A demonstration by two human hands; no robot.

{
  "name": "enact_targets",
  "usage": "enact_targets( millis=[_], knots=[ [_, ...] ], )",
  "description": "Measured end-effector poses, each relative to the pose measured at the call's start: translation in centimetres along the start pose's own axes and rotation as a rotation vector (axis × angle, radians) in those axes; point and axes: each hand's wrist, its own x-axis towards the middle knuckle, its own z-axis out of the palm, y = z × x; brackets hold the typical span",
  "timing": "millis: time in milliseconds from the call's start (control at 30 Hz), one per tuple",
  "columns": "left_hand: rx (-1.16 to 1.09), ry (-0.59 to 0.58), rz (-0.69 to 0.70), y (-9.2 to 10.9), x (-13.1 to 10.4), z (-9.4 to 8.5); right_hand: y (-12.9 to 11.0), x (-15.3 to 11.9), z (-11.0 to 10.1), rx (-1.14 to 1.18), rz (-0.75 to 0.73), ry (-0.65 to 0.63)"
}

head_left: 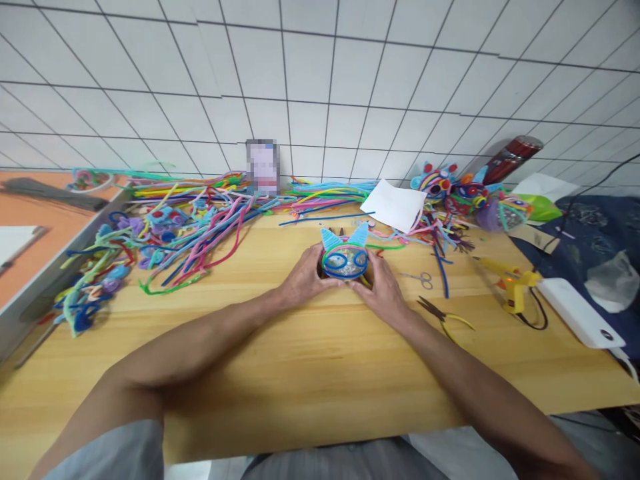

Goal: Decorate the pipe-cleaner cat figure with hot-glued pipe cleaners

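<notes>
Between my two hands, low over the middle of the wooden table [280, 373], is a pipe-cleaner animal head [345, 261]. It has two light-blue pointed ears, blue loops like eyes, a blue outline with a pink and green band above, and a shiny, clear-looking middle. My left hand [306, 275] grips its left side, thumb along the lower edge. On the other side my right hand [382, 287] holds it the same way; the fingertips of both are hidden behind it. Yellow-handled pliers [440, 316] and small scissors [423, 279] lie right of my right hand.
Bundles of pipe cleaners [215, 233] spread at the left and back. A phone [263, 168] leans on the tiled wall. White paper [394, 205], finished-looking pipe-cleaner heads [470, 190] and a red flask [513, 160] stand back right. A yellow glue gun [514, 288] sits beside a white power bank [577, 313].
</notes>
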Motion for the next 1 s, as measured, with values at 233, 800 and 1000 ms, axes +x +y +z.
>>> enact_targets(
  millis=[233,800,1000],
  knots=[
    [0.124,-0.008,-0.058,0.4,-0.1,-0.4,-0.8,0.1,0.0,0.001,0.021,-0.019],
    [-0.09,0.01,-0.238,0.5,-0.5,0.0,-1.7,0.3,0.1,-0.023,0.022,-0.046],
    [-0.049,0.019,-0.215,-0.6,-0.9,-0.2,-1.2,0.5,0.1,-0.068,0.037,-0.075]
  ],
)
